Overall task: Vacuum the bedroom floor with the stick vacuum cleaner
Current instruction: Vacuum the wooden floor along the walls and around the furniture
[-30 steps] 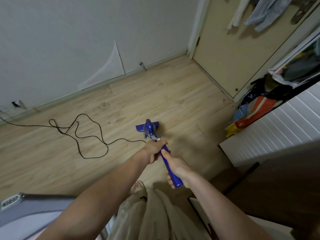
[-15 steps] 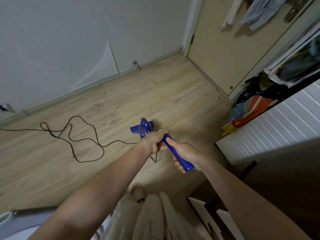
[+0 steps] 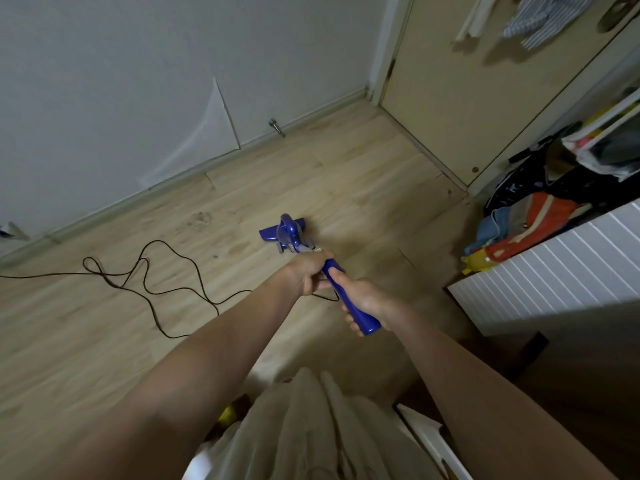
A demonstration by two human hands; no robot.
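Note:
A blue stick vacuum cleaner (image 3: 289, 233) stands with its head flat on the light wooden floor (image 3: 329, 174), in the middle of the view. My left hand (image 3: 308, 273) grips the shaft just below the handle. My right hand (image 3: 363, 299) grips the blue handle lower down, nearer to me. The vacuum's black cord (image 3: 152, 271) lies in loose loops on the floor to the left and runs off the left edge.
A grey wall with a skirting board runs along the back, with a metal door stop (image 3: 276, 126). A beige door (image 3: 467, 81) is at the back right. Bags and clothes (image 3: 526, 220) pile beside a white slatted panel (image 3: 554, 268) on the right.
The view has turned a little to the right and the vacuum head has slid slightly towards the door. Both hands keep their grip.

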